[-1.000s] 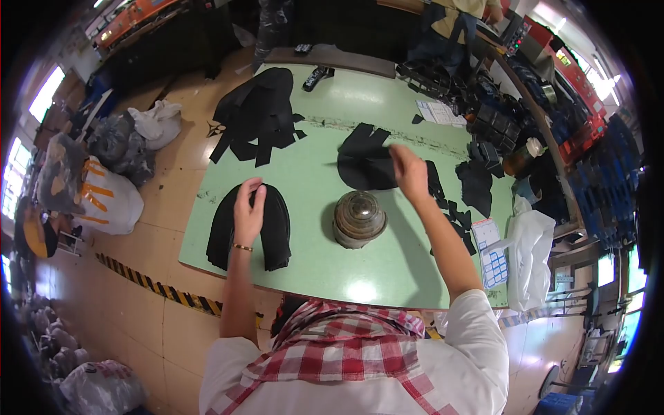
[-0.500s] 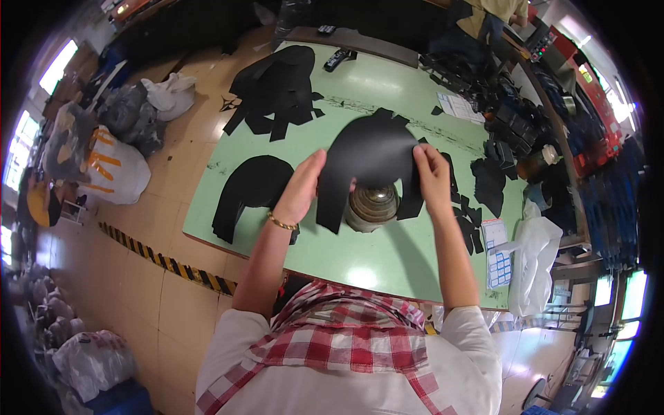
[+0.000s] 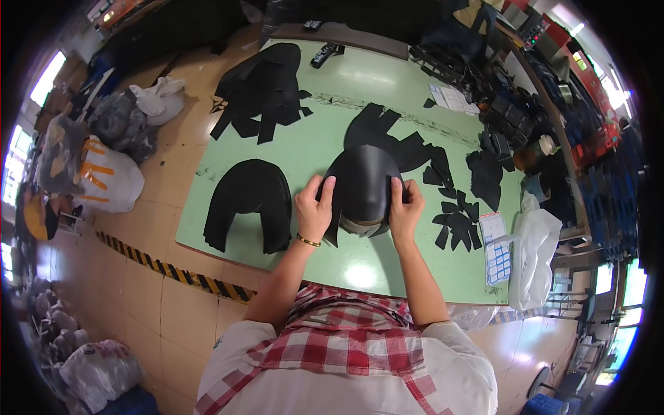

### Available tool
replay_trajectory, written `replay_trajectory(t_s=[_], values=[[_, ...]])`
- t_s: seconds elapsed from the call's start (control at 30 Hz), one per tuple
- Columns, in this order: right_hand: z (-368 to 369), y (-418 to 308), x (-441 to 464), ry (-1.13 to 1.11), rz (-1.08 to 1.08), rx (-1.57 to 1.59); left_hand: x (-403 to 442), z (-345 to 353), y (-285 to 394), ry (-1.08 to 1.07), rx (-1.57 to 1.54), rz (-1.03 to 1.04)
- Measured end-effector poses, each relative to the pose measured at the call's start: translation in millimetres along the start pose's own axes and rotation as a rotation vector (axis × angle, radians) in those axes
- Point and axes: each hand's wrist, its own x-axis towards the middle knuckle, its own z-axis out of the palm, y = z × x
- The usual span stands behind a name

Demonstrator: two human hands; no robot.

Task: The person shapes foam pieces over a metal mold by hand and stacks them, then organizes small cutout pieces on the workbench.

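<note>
A smooth black U-shaped sheet piece (image 3: 364, 176), like a leather cut-out, is bent over a round, ringed form (image 3: 360, 227) standing on the table. Only the lower edge of that form shows beneath the piece. My left hand (image 3: 315, 209) grips the piece's left side between thumb and fingers, and a bracelet circles that wrist. On the opposite side, my right hand (image 3: 407, 209) pinches the piece's right edge. To the left lies a stack of similar black arched pieces (image 3: 252, 181). More black cut-outs (image 3: 384, 135) lie just beyond the bent piece.
Small black cut pieces (image 3: 458, 225) are scattered right of my hands. A large black pile (image 3: 263, 90) sits at the back left. Printed sheets (image 3: 495, 252) and a white plastic bag (image 3: 538, 249) lie along the table's right edge. Another person (image 3: 470, 24) is at the far right.
Both hands have come down and closer together. The black piece, held above the round form before, now curves over it and covers most of it.
</note>
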Motion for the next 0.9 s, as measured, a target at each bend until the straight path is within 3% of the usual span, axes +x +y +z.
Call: replay_trajectory(t_s=[0.4,0.53,0.63,0.77,0.8,0.9], values=[[-20.4,26.0,-44.0,-0.073,0.124,0.157,-34.5,2.5,-16.3,-0.202,-0.281,-0.248],[-24.6,27.2,-42.7,-0.141,0.178,0.228,-37.6,1.5,-12.3,-0.188,-0.302,-0.219],[-33.8,18.5,-36.1,-0.210,0.140,0.170,-32.0,-8.6,2.9,-0.151,-0.053,-0.059],[-52.5,-24.6,-17.2,-0.416,0.068,0.001,2.0,-64.4,33.2,-0.008,-0.038,-0.006],[-53.6,-31.9,-1.5,-0.435,-0.186,-0.153,18.4,-87.1,32.0,0.034,-0.050,0.002],[-46.2,-15.1,55.7,-0.466,-0.321,-0.407,62.4,-160.4,-10.0,-0.019,0.057,-0.157]])
